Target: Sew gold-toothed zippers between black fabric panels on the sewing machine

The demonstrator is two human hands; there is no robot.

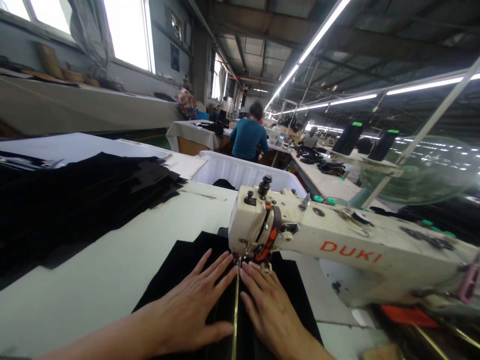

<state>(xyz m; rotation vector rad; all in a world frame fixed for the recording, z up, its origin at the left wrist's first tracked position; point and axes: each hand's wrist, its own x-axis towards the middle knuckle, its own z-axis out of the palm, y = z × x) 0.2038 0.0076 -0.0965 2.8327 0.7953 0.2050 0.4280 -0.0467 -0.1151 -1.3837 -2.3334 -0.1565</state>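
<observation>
A piece of black fabric lies under the head of a white sewing machine. Down its middle runs a narrow gold strip, which looks like a metallic zipper and leads up to the needle area. My left hand rests flat on the fabric left of the strip, fingers spread. On the other side my right hand also lies flat, its fingertips close to the presser foot. Neither hand grasps anything. The machine head partly hides the needle and the fabric's far edge.
Stacked black fabric pieces lie on the table at left. Behind the machine stands a white plastic bin. Black thread cones and a fan are at right. A person in a blue top sits ahead, facing away.
</observation>
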